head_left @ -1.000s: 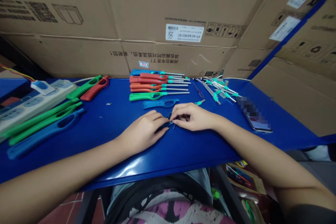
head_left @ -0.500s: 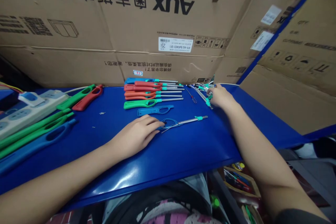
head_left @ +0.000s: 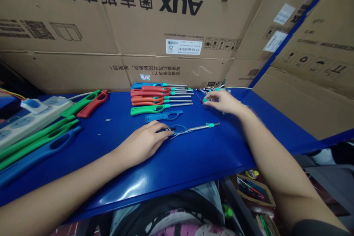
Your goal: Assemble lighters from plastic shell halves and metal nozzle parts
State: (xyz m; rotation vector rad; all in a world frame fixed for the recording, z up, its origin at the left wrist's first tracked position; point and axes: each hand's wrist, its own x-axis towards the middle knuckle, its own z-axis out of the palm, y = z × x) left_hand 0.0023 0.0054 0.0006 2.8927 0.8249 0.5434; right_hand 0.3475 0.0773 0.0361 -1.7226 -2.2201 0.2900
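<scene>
My left hand (head_left: 146, 140) rests on the blue table with its fingers closed on a blue lighter half (head_left: 179, 129); a metal rod with a teal piece (head_left: 210, 125) extends from it to the right. My right hand (head_left: 221, 101) has its fingers bent together at a small teal piece beside the red screwdriver (head_left: 202, 101), and a pile of metal tubes (head_left: 214, 89) lies behind it. Left of that hand is a row of lighters with a green lighter (head_left: 148, 109) nearest me. An empty blue shell (head_left: 163, 116) lies between the row and my left hand.
At the left are a white power strip (head_left: 30, 118), loose green shells (head_left: 80, 104), a red shell (head_left: 93, 104) and a long blue shell (head_left: 41, 155). Tiny pins (head_left: 108, 120) lie on the table. Cardboard (head_left: 124, 25) walls the back. Below right is a box of parts (head_left: 256, 190).
My right hand has moved left and slightly nearer, from the tube pile to beside the red screwdriver. My left hand has stayed at the blue lighter half.
</scene>
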